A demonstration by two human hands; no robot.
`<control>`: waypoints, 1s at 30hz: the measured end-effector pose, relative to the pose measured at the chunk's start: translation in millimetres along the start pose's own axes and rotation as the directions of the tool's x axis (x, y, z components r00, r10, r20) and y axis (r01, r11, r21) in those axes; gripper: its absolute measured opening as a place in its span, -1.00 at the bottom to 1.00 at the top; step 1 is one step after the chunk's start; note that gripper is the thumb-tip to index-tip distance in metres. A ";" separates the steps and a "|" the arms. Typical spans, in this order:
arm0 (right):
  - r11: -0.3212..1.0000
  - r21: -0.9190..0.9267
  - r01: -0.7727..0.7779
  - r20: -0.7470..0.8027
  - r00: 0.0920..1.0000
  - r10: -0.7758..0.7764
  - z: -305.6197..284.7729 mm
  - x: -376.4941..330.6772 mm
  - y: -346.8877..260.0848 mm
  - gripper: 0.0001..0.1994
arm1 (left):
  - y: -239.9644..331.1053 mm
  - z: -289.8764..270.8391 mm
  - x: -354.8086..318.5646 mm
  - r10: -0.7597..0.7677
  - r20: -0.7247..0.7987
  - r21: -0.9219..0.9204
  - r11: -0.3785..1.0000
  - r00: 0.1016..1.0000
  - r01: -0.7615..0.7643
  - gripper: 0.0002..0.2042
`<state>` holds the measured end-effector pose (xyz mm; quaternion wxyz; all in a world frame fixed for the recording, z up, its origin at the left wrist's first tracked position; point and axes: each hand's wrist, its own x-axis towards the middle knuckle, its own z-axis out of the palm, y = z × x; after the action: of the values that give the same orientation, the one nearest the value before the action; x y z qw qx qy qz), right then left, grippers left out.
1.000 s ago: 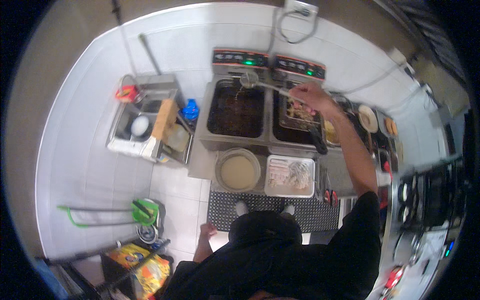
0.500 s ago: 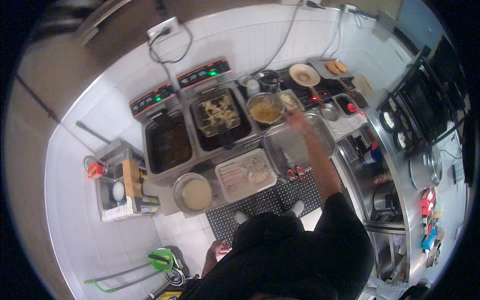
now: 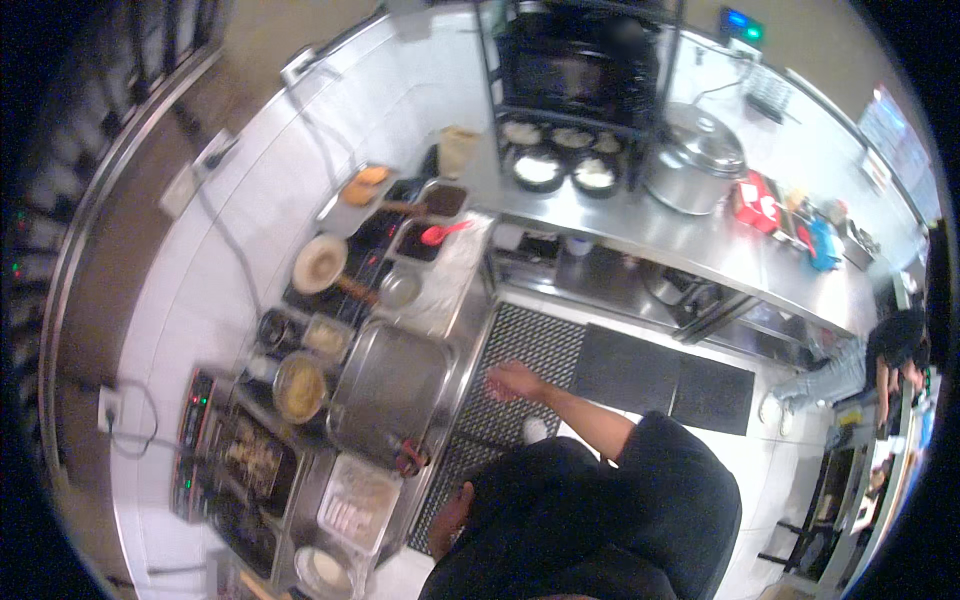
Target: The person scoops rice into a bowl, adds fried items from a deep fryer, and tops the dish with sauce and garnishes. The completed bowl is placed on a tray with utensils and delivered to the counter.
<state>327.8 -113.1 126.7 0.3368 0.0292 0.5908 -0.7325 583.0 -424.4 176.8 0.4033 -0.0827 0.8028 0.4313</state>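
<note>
My right hand (image 3: 512, 382) is held out over the black floor mat, just right of the counter edge. Its fingers look loosely bent and apart, somewhat blurred, with nothing visible in them. The hand is nearest to the large steel tray (image 3: 385, 385) on the counter. My left hand (image 3: 452, 520) hangs low beside my body; its fingers are blurred and partly hidden. Left of it are a white tub (image 3: 358, 502) of pale food and red-handled scissors (image 3: 410, 458) at the steel tray's corner. Beyond the tray stands a bowl of yellow food (image 3: 299, 388).
A fryer basket (image 3: 252, 455) with fried pieces sits at the lower left. A pale round dish (image 3: 320, 264) and a red spoon (image 3: 440, 233) lie farther up the counter. A lidded steel pot (image 3: 695, 160) stands on the far steel table (image 3: 620, 225). Another person (image 3: 880, 355) is at the right.
My view has swung to the right, toward the far table. My right hand has left the bowl and small food tray and is now over the floor mat.
</note>
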 end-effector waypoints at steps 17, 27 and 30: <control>0.717 0.350 0.603 -0.765 -0.258 0.590 -162.5 -384.7 268.5 -0.78 | 687.7 -37.0 236.2 0.981 -0.188 0.621 0.075 -0.055 -0.780 -0.26; 0.793 0.608 -0.034 -0.727 0.378 0.574 23.1 -143.9 301.3 -0.81 | 962.4 -3.7 366.6 0.816 -0.485 0.829 0.315 -0.313 -0.462 -0.04; 0.916 0.312 -0.251 -0.845 0.367 0.388 14.3 -97.5 276.5 -0.79 | 974.6 16.1 376.0 0.804 -0.527 0.812 0.380 -0.274 -0.443 -0.11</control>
<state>554.1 -101.6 -60.0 0.1057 0.5474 0.6117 -0.5612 -124.8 267.4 511.5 -0.4587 0.1876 0.8167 0.2956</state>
